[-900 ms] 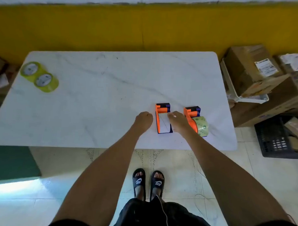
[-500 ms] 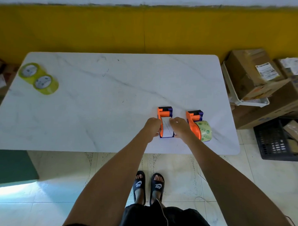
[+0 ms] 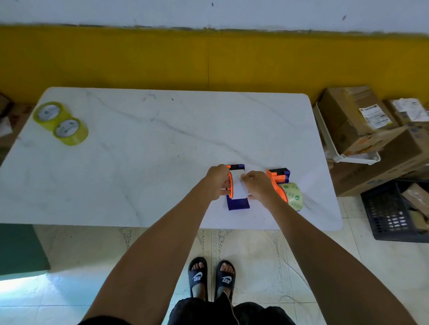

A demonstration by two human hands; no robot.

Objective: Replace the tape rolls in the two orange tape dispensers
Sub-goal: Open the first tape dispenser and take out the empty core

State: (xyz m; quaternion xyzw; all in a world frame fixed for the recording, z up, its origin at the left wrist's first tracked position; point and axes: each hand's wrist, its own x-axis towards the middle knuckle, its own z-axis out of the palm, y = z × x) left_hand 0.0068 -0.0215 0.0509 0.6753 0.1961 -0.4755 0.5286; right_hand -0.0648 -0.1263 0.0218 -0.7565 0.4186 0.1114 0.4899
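An orange tape dispenser (image 3: pixel 235 187) near the counter's (image 3: pixel 160 148) front edge is gripped by both hands, left hand (image 3: pixel 216 180) and right hand (image 3: pixel 257 185). A second dispenser (image 3: pixel 279 181) is crowded just beside the right hand; two yellow tape rolls (image 3: pixel 60 123) are kept at the far left corner.

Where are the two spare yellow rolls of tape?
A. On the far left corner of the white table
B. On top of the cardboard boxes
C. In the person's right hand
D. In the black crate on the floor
A: the two round yellow tape rolls lie side by side on the far left corner of the white marble table, well away from both hands at the orange plastic tape dispenser.
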